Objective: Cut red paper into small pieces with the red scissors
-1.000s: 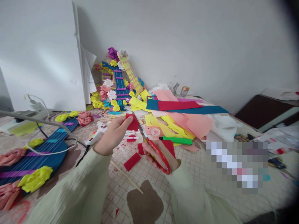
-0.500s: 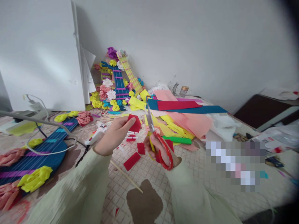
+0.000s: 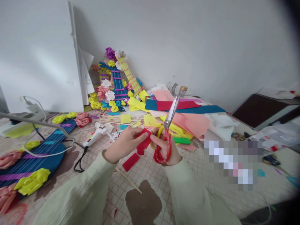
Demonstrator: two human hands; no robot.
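Observation:
Between the thumb and fingers of my left hand (image 3: 127, 141) is a small red paper piece (image 3: 144, 139). My right hand (image 3: 172, 150) has its fingers through the red and yellow handles of a pair of scissors (image 3: 171, 114), whose blades point up and away from me and look closed. The right fingertips reach the right edge of the red paper piece, close to the left thumb. Just below the hands, a red paper strip (image 3: 131, 162) lies on the tabletop. Beside it, a thin wooden stick (image 3: 128, 180) slants toward me.
A white glue gun (image 3: 95, 136) with a black cord rests left of my hands. Further left lies a blue paper guitar (image 3: 53, 153) with flowers. Smaller decorated guitars (image 3: 119, 82) lean on the wall. Coloured paper sheets (image 3: 194, 122) and a green roll (image 3: 182, 140) lie behind the right hand.
My left hand has moved right and slightly down with the red paper piece, meeting my right fingertips. The scissors have swung from leaning left to leaning right.

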